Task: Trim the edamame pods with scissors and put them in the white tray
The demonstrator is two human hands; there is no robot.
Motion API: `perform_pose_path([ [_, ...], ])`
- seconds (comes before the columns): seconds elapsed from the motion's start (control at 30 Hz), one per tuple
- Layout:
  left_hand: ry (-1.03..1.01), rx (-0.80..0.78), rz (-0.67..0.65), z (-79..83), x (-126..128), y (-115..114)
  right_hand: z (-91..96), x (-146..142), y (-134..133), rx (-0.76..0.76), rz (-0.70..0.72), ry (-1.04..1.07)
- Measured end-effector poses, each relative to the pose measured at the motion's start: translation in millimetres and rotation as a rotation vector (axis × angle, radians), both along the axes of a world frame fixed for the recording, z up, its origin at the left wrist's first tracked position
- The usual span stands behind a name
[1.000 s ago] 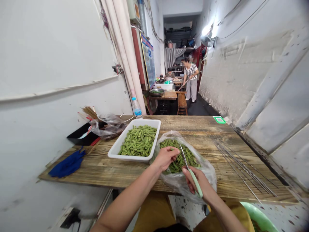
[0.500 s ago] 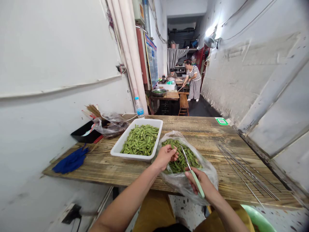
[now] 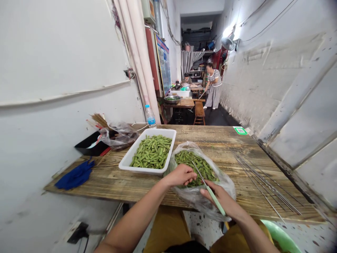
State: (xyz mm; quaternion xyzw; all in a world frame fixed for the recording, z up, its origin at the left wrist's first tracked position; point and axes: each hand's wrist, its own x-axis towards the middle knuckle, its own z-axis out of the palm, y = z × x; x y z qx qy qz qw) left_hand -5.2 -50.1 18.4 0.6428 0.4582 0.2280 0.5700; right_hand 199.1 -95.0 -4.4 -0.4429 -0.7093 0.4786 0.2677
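First, the white tray [image 3: 144, 170] stands on the counter [image 3: 216, 135], filled with green pods [image 3: 152, 153]. Next, the left hand [image 3: 183, 175] is curled over the plastic bag [image 3: 228, 184]; its grip cannot be determined. The scissors [image 3: 216, 201] lie diagonally, blades pointing forward-left above the bagged pods, handle gripped by the right hand [image 3: 225, 199].

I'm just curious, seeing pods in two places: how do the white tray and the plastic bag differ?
The white tray is opaque; the plastic bag is see-through. The tray is rectangular with firm walls, while the bag is slack and crumpled. The left hand is over the bag, not the tray. Both hold green pods and sit on the wooden table.
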Motion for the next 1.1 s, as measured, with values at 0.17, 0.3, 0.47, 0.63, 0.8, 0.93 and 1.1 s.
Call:
perform_pose_path([
  [0.17, -0.032, -0.068, -0.043, 4.4, -4, 0, 9.1, 2, -2, -0.034, 0.021, 0.011],
  [0.3, -0.053, -0.143, -0.013, 3.1, -5, -1, 5.1, -4, -6, -0.163, -0.031, 0.048],
  [0.47, -0.022, -0.165, 0.014, -1.4, -3, -3, -11.0, -14, -9, -0.331, -0.081, 0.116],
  [0.63, 0.377, 0.272, 0.271, 14.4, -36, 10, -28.0, -8, -6, -0.472, -0.168, 0.219],
  [0.8, 1.020, 0.605, 0.739, 47.2, -79, 41, -31.8, 0, -9, -0.502, -0.226, 0.320],
  [0.93, 1.157, 0.729, 0.582, 42.3, -53, 62, -31.3, 0, -12, -0.480, -0.223, 0.314],
  [1.1, 1.168, 0.538, 0.139, 3.2, 3, 86, -34.3, 1, -12, -0.442, -0.217, 0.285],
])
